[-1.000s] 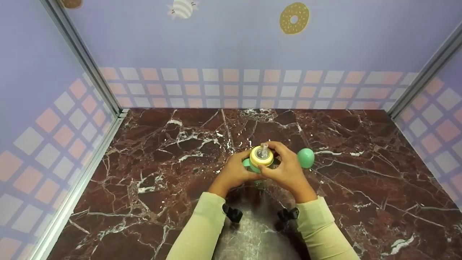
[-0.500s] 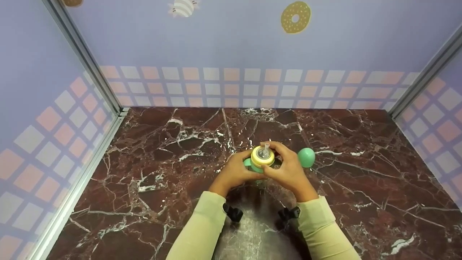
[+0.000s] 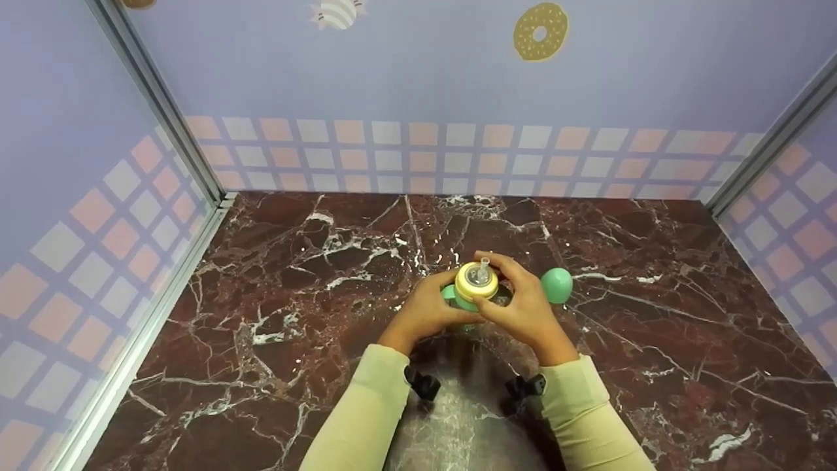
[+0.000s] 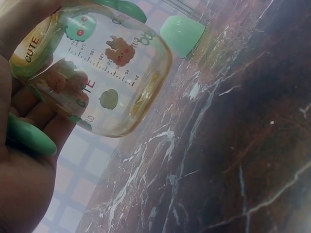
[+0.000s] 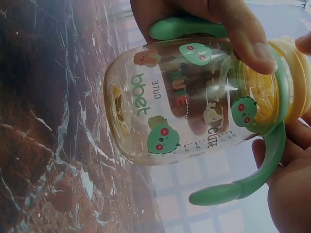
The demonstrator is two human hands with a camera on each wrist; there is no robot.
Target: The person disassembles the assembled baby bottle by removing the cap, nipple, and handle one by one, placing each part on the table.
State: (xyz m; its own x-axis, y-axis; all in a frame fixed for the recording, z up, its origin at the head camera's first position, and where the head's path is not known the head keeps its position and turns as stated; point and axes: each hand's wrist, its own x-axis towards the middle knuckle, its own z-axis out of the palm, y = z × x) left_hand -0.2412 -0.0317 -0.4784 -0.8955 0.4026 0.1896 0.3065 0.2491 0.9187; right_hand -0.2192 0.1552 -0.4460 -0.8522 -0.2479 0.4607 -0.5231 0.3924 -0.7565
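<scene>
Between both hands is a clear baby bottle (image 5: 170, 102) with printed cartoon figures, green side handles (image 5: 233, 191) and a yellow collar (image 3: 477, 292) topped by a clear spout (image 3: 484, 267). My left hand (image 3: 428, 305) grips the bottle's body, its fingers wrapped behind it in the left wrist view. The fingers and thumb of my right hand (image 3: 523, 301) are curled round the yellow collar. The bottle's base shows above the tabletop in the wrist views. Just right of the right hand, a green dome-shaped cap (image 3: 557, 286) stands on the table.
A dark red marble-patterned tabletop (image 3: 314, 261) lies under the hands. Purple panels with pink and white squares (image 3: 386, 160) enclose it at the back and both sides, with metal posts (image 3: 163, 98) at the corners.
The head view has shifted slightly. Both hands keep hold of the bottle and its collar in nearly the same place; the green cap stays where it was.
</scene>
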